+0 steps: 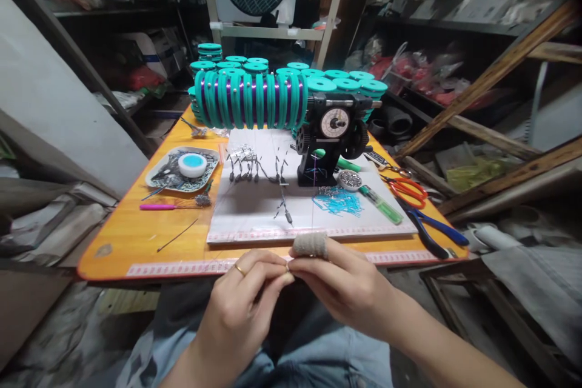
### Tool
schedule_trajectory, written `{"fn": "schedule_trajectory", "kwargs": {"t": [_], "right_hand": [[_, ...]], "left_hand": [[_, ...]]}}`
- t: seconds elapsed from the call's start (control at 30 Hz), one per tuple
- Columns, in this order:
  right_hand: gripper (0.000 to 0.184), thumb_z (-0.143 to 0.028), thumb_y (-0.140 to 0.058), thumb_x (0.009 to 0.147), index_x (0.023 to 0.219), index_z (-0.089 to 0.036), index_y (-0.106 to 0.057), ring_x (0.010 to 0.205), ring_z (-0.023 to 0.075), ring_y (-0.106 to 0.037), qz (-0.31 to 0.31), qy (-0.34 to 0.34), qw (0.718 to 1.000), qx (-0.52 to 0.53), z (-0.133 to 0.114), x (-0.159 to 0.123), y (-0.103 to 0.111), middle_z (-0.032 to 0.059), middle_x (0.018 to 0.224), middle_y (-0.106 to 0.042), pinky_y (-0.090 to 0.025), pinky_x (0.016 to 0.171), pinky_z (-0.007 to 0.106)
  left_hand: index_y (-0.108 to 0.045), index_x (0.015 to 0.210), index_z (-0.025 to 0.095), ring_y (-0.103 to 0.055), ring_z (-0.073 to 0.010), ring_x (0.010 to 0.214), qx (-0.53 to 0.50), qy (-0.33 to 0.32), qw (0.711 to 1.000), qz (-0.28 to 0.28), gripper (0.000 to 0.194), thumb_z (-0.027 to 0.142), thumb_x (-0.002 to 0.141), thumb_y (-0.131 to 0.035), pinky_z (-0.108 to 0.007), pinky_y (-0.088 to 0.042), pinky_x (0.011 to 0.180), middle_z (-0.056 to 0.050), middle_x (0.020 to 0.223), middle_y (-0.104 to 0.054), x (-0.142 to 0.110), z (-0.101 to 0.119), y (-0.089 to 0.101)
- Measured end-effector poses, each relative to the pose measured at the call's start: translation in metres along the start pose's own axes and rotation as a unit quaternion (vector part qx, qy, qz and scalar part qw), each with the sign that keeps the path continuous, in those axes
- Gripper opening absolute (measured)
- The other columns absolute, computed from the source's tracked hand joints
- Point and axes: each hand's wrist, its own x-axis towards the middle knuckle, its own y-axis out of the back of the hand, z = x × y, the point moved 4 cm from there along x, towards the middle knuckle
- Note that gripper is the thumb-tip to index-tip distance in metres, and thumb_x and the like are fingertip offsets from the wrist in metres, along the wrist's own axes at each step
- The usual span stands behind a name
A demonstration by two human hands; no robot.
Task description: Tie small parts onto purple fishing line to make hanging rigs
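Observation:
At the front edge of the table, my left hand and my right hand meet with their fingertips pinched together. A tiny pale bit shows between the fingertips, too small to name. The left hand wears a ring. Grey cloth wrap covers the right index finger. A thin line drops from the black counter device to the right hand. Behind the hands, a small grey weight with short branches lies on the white board. More dark weights lie farther back.
Teal spools sit in a row beside the device, with more stacked behind. A tray with a white-and-blue round tub and a pink-handled tool lie left. Blue tubes, blue-handled pliers and red-handled scissors lie right.

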Motion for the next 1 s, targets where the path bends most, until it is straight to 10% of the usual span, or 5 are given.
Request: {"fn": "schedule_trajectory", "kwargs": {"t": [0.1, 0.23, 0.4, 0.63, 1.0], "right_hand": [[0.017, -0.009, -0.055, 0.093, 0.106, -0.012, -0.066, 0.08, 0.0207, -0.068, 0.002, 0.02, 1.0, 0.001, 0.001, 0.001, 0.001, 0.0117, 0.089, -0.069, -0.061, 0.066, 0.031], [0.021, -0.006, -0.06, 0.089, 0.109, -0.012, -0.065, 0.086, 0.0216, -0.069, 0.038, 0.035, 0.999, 0.001, 0.0, -0.001, 0.002, 0.0131, 0.095, -0.071, -0.061, 0.072, 0.032], [0.024, -0.001, -0.065, 0.083, 0.103, -0.014, -0.067, 0.089, 0.0177, -0.069, 0.142, -0.045, 0.988, 0.025, 0.0, -0.005, 0.002, 0.0107, 0.096, -0.069, -0.06, 0.079, 0.025], [0.025, 0.0, -0.066, 0.082, 0.102, -0.014, -0.068, 0.085, 0.0161, -0.069, 0.141, -0.049, 0.987, 0.054, -0.002, -0.007, -0.005, 0.0094, 0.095, -0.07, -0.06, 0.081, 0.022], [0.018, -0.005, -0.066, 0.084, 0.098, -0.016, -0.068, 0.086, 0.0142, -0.068, 0.145, -0.144, 0.974, 0.102, 0.006, -0.002, -0.007, 0.0071, 0.095, -0.067, -0.058, 0.072, 0.019]], "left_hand": [[-0.068, 0.078, 0.019, -0.069, -0.0151, 0.071, -0.131, 0.159, 0.976, -0.066, 0.011, 0.012, 0.086, -0.065, -0.023, -0.056, 0.064, -0.004, 0.083, -0.072, 0.004, -0.013, -0.003], [-0.072, 0.084, 0.018, -0.06, -0.0076, 0.052, -0.363, 0.375, 0.847, -0.1, 0.008, 0.027, 0.084, -0.072, -0.02, -0.051, 0.054, -0.001, 0.08, -0.069, 0.001, -0.027, -0.013], [-0.072, 0.088, 0.02, -0.062, -0.0092, 0.067, -0.476, 0.401, 0.77, 0.145, 0.015, 0.034, 0.083, -0.074, -0.017, -0.052, 0.055, -0.002, 0.088, -0.068, -0.011, -0.034, -0.014], [-0.078, 0.081, 0.015, -0.042, 0.0006, 0.041, -0.554, 0.491, 0.664, 0.1, 0.03, 0.038, 0.064, -0.09, -0.009, -0.031, 0.036, 0.0, 0.062, -0.063, -0.019, -0.026, -0.045], [-0.068, 0.083, 0.02, -0.059, -0.01, 0.066, -0.306, 0.309, 0.9, -0.012, 0.008, 0.023, 0.089, -0.064, -0.017, -0.047, 0.053, -0.002, 0.085, -0.068, -0.007, -0.025, -0.036]]}}
